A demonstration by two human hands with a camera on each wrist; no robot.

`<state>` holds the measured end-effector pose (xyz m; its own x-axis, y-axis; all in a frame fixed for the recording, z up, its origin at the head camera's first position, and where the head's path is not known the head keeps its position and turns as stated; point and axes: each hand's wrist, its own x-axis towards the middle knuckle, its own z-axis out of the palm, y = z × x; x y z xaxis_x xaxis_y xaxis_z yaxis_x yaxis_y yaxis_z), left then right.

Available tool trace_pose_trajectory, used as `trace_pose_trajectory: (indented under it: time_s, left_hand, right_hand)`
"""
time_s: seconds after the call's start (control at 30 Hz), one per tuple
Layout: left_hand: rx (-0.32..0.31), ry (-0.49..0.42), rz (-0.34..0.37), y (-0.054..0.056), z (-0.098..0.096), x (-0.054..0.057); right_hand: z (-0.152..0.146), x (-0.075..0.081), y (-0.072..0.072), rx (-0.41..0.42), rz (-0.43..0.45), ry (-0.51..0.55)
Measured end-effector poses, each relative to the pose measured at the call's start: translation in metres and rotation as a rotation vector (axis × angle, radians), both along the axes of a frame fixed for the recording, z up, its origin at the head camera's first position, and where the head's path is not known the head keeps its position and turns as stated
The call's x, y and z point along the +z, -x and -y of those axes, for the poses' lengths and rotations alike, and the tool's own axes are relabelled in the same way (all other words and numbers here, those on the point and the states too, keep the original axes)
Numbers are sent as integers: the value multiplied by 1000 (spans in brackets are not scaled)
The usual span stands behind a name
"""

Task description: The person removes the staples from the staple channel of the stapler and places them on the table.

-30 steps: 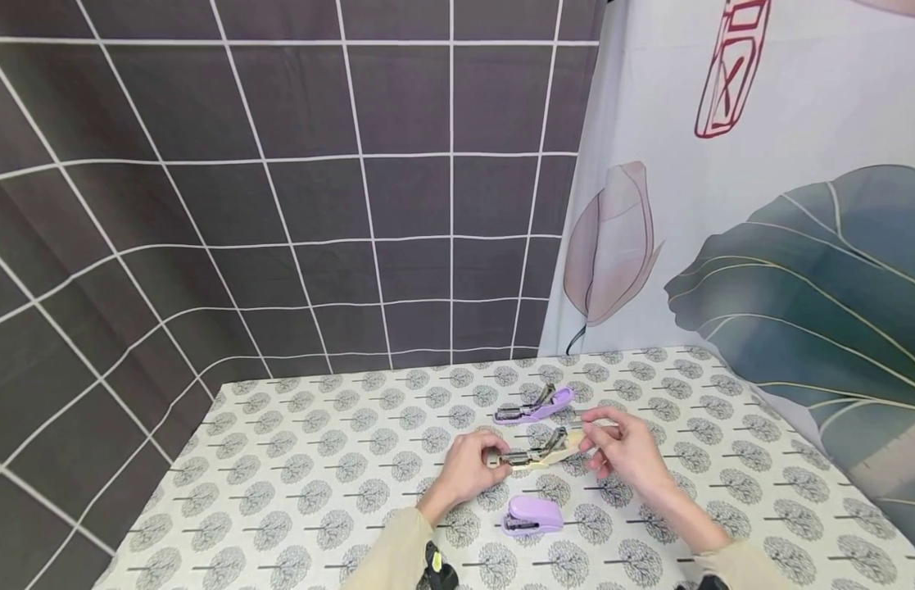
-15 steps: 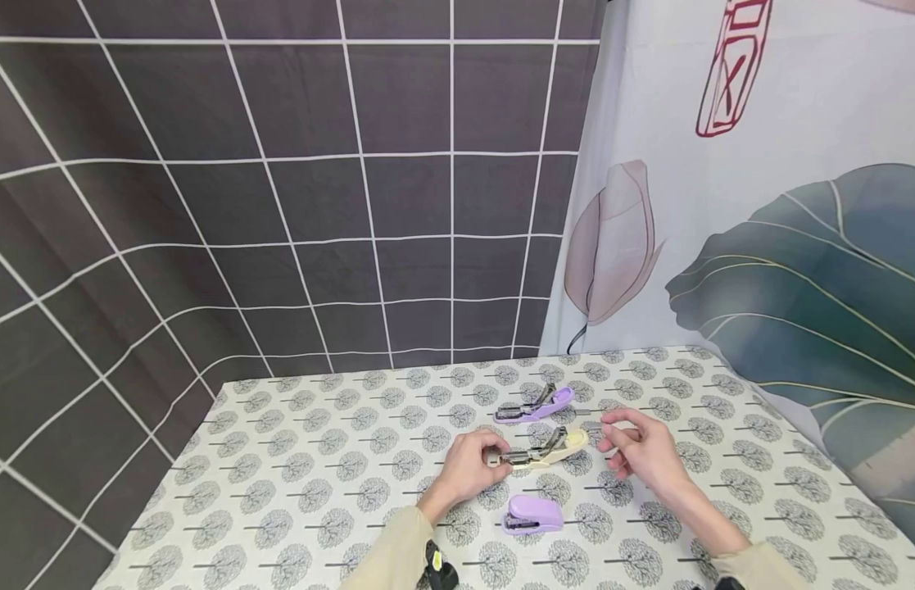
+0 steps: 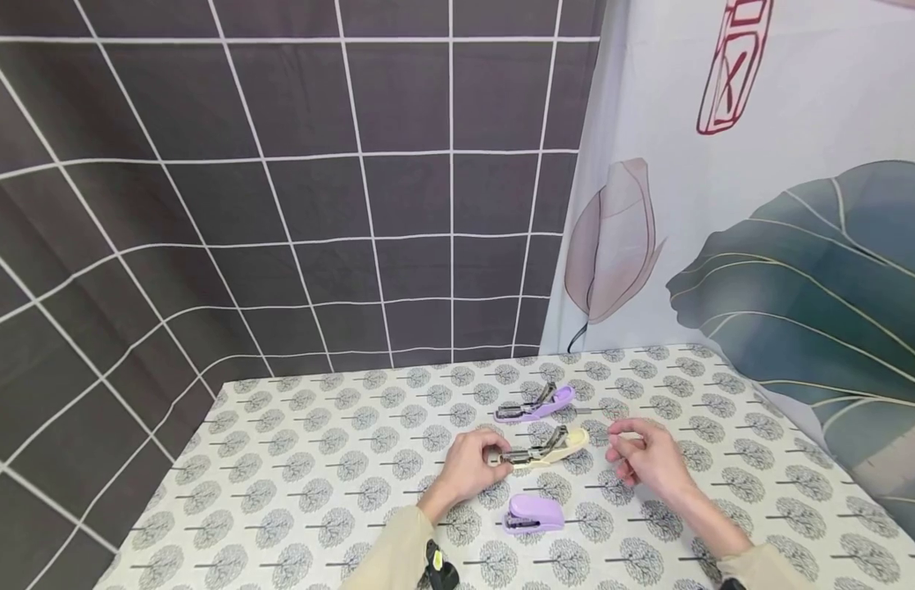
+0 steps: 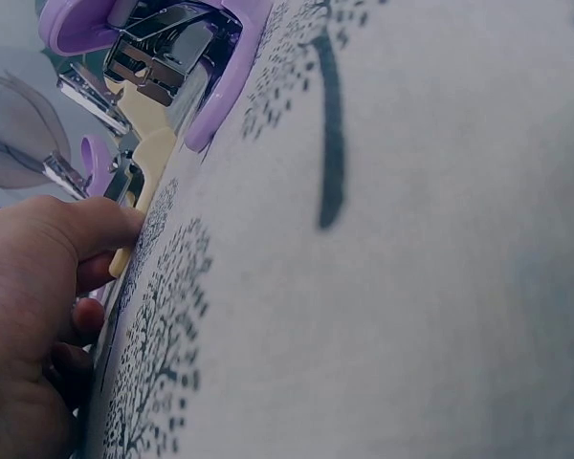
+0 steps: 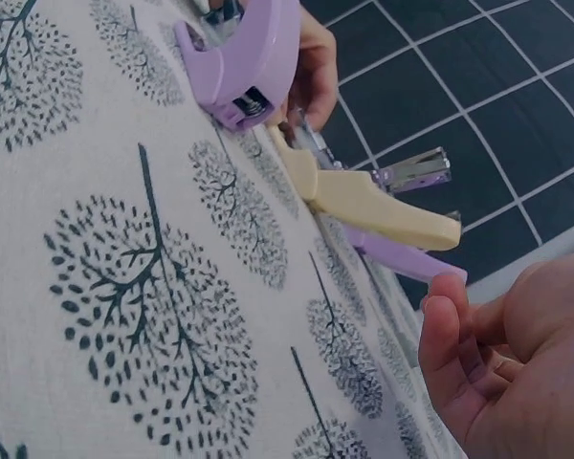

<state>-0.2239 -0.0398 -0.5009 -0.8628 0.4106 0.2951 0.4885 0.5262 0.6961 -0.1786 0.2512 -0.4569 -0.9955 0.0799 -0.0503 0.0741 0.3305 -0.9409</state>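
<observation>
Nearest the viewer on a bench (image 3: 317, 501) spread with tree-print cloth, at six o'clock from the middle of the group, sits a closed purple stapler (image 3: 543, 511). Just beyond it, at the centre of this clock, lies a cream stapler (image 3: 574, 441), opened out, its cover laid back toward three o'clock and a metal arm tilted up between cover and base. At nine o'clock the left hand (image 3: 470, 464) pinches the base's front end between thumb and fingers. At three o'clock the right hand (image 3: 649, 459) hovers near the cover without touching it, fingers bent and fingertips close together; whether they pinch something small cannot be told. The step in hand looks like work on the cream stapler's exposed metal parts; a next move would seem to call for a steady left hold and careful right fingertips that avoid knocking the raised arm. Farther off, at twelve o'clock, an opened purple stapler (image 3: 561, 399) lies apart. Behind rise a dark gridded cloth (image 3: 405, 197), toward eleven, and a pale floral one (image 3: 671, 197), toward one.
</observation>
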Motion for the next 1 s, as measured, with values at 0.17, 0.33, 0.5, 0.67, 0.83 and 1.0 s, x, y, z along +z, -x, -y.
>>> trace_pose_trajectory:
  time_s: [0.17,0.33,0.5,0.67,0.83,1.0]
  left_hand:
    - [-8,-3,-13,0,0,-1]
    - [-8,-3,-20,0,0,-1]
    - [-9,-10,-26,0,0,0]
    - [-14,-15,-33,0,0,0]
    - [-13,-11,-30,0,0,0]
    - [-12,-10,-25,0,0,0]
  right_hand:
    - [0,-10,0,-4,25,-13]
    - [1,-17,-1,-20,64,-26]
    - [1,-19,0,-19,80,-73]
    - [2,-19,0,-9,78,-110]
    - [3,-18,1,3,75,-132]
    - [3,-18,2,8,88,-172]
